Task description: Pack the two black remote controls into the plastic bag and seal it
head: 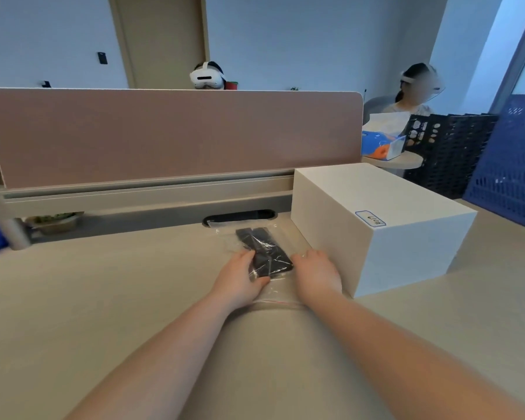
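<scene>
Two black remote controls (262,248) lie side by side inside a clear plastic bag (281,287) flat on the beige desk. The bag's mouth, marked by a thin red zip line, faces me. My left hand (240,275) rests on the bag's left side, its fingers curled over the near end of the remotes through the plastic. My right hand (315,271) lies palm down on the bag's right edge, fingers bent, beside the remotes. Both hands press the bag against the desk.
A large white box (382,225) with a small blue label stands just right of my right hand. A brown partition panel (176,134) closes off the desk's far side, with a cable slot (240,218) in front. Blue and black crates (482,153) stand at the right. Two people sit beyond.
</scene>
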Tool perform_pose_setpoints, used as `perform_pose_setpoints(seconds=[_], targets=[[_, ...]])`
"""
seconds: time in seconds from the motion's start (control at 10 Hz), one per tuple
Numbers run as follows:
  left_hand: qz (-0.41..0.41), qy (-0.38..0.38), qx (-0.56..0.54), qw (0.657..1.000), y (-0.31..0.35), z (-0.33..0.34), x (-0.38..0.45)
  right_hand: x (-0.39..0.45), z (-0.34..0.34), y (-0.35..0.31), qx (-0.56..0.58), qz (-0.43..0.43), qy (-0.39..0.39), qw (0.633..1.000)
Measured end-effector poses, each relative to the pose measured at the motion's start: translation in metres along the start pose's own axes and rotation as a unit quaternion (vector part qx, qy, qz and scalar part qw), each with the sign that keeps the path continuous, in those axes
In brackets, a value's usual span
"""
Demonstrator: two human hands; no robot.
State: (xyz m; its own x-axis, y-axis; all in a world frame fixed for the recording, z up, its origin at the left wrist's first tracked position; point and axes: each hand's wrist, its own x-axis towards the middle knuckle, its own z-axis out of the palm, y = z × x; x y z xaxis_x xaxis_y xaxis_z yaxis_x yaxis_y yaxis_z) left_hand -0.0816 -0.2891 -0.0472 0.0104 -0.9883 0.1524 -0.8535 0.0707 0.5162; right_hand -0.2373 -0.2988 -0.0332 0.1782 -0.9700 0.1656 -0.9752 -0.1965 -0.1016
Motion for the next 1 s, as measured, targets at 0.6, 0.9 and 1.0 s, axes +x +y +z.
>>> perform_pose_setpoints(seconds=[0.6,0.9,1.0], targets=[[-0.026,0.024,0.016,0.999,0.009,0.021,-0.001,0.008,0.006,0.019,-0.139,-0.041,0.072,0.987],[-0.058,0.043,0.018,0.997,-0.002,-0.006,-0.073,-0.054,0.0,0.028,-0.103,-0.025,0.157,0.982],[-0.073,0.059,0.025,0.995,-0.006,-0.01,-0.096,-0.083,0.005,0.026,-0.047,-0.022,0.161,0.986]])
